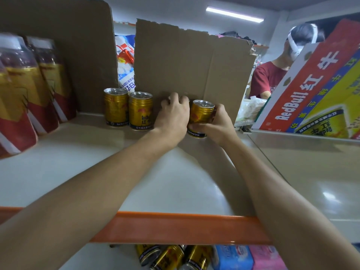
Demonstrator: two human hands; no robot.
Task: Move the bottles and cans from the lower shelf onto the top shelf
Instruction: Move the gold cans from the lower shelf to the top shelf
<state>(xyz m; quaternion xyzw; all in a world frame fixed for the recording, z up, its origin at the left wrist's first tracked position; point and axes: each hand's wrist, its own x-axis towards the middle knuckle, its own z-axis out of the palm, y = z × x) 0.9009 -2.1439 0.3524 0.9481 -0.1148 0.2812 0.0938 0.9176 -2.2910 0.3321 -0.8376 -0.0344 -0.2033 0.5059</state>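
Observation:
Two gold Red Bull cans (116, 107) (140, 111) stand upright at the back of the top shelf (81, 168). My left hand (172, 115) is wrapped over a third can, which it almost wholly hides. My right hand (216, 123) grips a fourth gold can (200, 114), slightly tilted, right beside the left hand and against the cardboard sheet. On the lower shelf, under the orange rail, several more gold cans (171, 257) lie on their sides.
Tall red-and-gold bottles (29, 90) stand at the left. Cardboard sheets (187, 69) back the shelf. A Red Bull carton (315, 90) leans at the right. An orange rail (175, 228) edges the shelf. Blue and pink packs (251, 257) sit below. A person in red (270, 78) stands behind.

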